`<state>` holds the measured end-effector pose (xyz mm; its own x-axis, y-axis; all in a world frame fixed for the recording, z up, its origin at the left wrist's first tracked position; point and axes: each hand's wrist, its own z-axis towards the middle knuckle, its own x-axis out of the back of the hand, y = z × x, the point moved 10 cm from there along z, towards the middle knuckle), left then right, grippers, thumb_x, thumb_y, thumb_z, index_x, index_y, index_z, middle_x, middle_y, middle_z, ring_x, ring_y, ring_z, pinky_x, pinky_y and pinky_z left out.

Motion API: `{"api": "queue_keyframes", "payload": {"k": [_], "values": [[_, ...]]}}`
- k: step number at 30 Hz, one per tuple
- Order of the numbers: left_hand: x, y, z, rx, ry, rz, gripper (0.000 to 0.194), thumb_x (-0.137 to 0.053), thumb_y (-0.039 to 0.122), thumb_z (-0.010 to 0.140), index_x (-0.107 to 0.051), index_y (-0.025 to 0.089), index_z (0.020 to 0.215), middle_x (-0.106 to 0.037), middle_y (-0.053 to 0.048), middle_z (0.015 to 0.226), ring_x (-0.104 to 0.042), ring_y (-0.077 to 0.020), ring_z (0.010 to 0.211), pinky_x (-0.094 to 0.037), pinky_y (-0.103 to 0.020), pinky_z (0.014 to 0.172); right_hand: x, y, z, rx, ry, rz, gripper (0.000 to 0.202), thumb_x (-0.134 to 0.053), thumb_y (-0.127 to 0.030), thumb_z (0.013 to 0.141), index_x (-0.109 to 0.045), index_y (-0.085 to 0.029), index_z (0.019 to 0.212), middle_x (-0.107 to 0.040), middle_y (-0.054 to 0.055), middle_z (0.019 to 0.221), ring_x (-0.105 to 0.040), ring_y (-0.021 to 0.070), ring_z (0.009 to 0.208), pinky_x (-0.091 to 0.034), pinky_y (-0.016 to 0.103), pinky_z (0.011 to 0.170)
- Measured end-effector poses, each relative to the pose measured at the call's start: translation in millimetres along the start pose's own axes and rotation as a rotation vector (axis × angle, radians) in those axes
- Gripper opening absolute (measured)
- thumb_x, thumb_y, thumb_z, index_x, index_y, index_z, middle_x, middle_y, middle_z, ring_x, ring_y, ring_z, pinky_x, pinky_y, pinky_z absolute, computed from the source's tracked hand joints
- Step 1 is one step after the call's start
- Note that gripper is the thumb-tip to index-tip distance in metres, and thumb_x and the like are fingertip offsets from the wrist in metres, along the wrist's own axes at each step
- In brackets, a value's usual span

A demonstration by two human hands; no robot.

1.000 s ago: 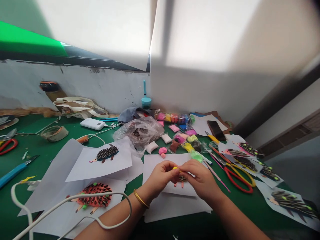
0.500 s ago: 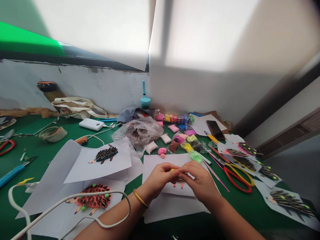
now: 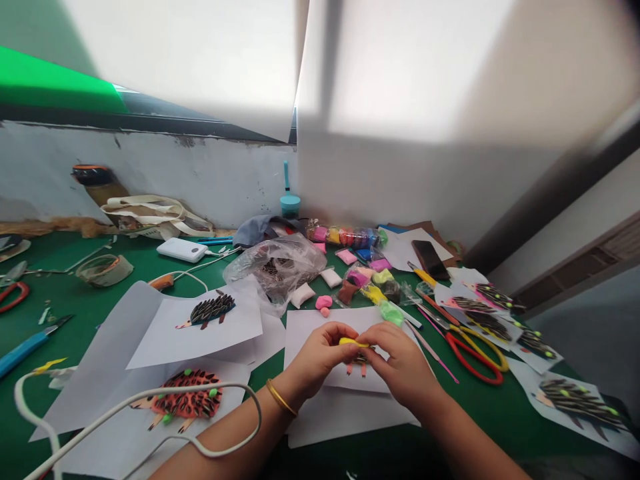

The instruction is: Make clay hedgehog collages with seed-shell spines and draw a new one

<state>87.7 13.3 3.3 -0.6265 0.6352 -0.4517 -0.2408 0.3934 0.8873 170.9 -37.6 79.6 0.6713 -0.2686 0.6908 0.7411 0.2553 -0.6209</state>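
Between my two hands is a small strip of yellow clay [image 3: 354,343], held above white paper [image 3: 315,400]. My left hand [image 3: 324,355], with a yellow bangle at the wrist, pinches the clay between thumb and fingers. From the other side, my right hand [image 3: 395,360] grips its right end with closed fingertips. Below the hands a small hedgehog figure with pink legs [image 3: 357,368] lies on the paper, its body mostly hidden by my fingers. Pink clay lumps [image 3: 323,303] and a light green lump [image 3: 391,313] lie just beyond the paper.
Left are hedgehog pictures [image 3: 213,310] on paper, a white cable [image 3: 220,385] crossing above my left forearm, and a blue-handled tool [image 3: 25,350]. Right are red-handled scissors [image 3: 473,360], a phone [image 3: 430,259] and more hedgehog pictures [image 3: 575,400]. A plastic bag [image 3: 275,267] lies behind.
More of the yellow clay now shows between my hands as a flattened strip. My left fingers have lifted slightly; both hands stay in nearly the same place.
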Motion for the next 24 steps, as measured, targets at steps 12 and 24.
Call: {"api": "queue_keyframes", "payload": {"k": [12,24], "values": [[-4.0,4.1,-6.2,0.062,-0.107,0.352,0.030,-0.068,0.042,0.079,-0.063,0.012,0.076,-0.064,-0.004,0.072,-0.051,-0.0119,0.066,-0.039,-0.024,0.064,-11.6,-10.3,-1.9,0.086,-0.190,0.004,0.014,-0.054,-0.017,0.090,-0.064,-0.022,0.081,-0.064,0.001,0.080,-0.056,0.0183,0.080,-0.042,0.032,0.072],[-6.3,-3.2,-8.7,0.131,-0.144,0.085,0.030,-0.064,0.041,0.083,-0.062,0.014,0.095,-0.061,-0.002,0.068,-0.049,-0.0088,0.055,-0.034,-0.022,0.054,-1.4,50.2,-18.6,-0.417,0.098,0.626,0.021,-0.063,-0.034,0.084,-0.065,-0.025,0.102,-0.067,0.001,0.083,-0.065,0.0176,0.079,-0.052,0.030,0.073]]}}
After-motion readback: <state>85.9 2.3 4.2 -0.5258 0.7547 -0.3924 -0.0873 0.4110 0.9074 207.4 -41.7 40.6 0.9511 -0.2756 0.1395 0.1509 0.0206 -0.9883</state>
